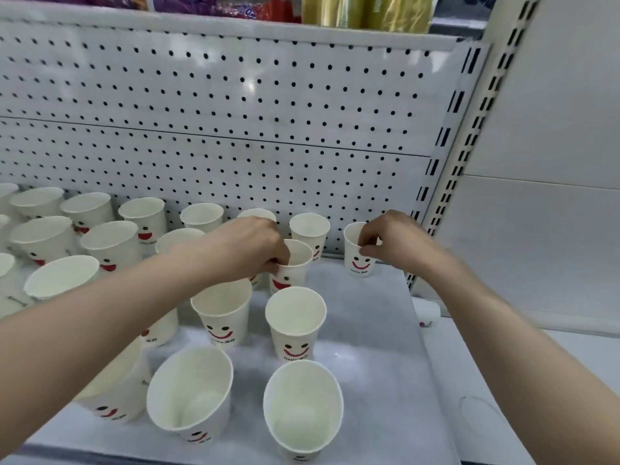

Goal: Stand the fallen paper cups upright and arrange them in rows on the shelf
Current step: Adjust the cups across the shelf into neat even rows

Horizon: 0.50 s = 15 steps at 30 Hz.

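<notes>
- White paper cups with red smiley faces are standing mouth-up on the pale grey shelf, spreading in loose rows from the white pegboard back panel toward the front edge. None that I can see is lying on its side.
- The left hand is pinching the rim of one smiley cup in the second row out from the pegboard, fingers curled over the lip. A rim grip probably lets the cup slide into line without crushing its wall.
- The right hand is grasping the rim of the end cup close against the pegboard, fingers clenched on the paper, seemingly extending the back row toward the bare stretch of shelf.
- The left forearm is covering part of at least one cup further out from the pegboard, and the cups at the pegboard's far left are running out of frame.
- Whether each thumb is sitting inside its cup is hard to make out, and a small white object below the shelf's end is too blurred to name.
</notes>
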### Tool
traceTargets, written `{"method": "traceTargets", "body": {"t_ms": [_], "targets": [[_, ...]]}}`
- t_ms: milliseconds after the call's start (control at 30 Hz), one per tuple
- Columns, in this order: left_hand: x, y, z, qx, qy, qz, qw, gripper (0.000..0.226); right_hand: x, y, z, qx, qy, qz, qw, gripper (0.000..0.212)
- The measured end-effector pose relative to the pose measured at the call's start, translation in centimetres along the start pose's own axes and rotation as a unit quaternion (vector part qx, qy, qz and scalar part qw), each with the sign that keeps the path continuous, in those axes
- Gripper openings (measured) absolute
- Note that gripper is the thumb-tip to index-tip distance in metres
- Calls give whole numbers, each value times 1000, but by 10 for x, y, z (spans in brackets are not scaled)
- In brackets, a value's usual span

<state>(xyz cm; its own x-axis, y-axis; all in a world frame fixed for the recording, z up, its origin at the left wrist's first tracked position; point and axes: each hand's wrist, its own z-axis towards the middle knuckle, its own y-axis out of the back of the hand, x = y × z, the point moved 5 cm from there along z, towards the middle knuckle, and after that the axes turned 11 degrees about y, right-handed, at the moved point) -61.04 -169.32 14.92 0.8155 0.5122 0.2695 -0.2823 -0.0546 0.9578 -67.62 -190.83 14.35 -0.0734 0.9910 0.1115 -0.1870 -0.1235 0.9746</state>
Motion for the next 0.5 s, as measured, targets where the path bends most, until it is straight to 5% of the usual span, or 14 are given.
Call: {"method": "traceTargets", "body": {"t_ms": [200,500], "targets": [[6,-1,-4,33,18,-13,999,16,3,4,4,9,12,4,1000,7],[-10,-2,2,-17,-1,-64,998,13,6,3,5,20,3,21,1000,3]]}}
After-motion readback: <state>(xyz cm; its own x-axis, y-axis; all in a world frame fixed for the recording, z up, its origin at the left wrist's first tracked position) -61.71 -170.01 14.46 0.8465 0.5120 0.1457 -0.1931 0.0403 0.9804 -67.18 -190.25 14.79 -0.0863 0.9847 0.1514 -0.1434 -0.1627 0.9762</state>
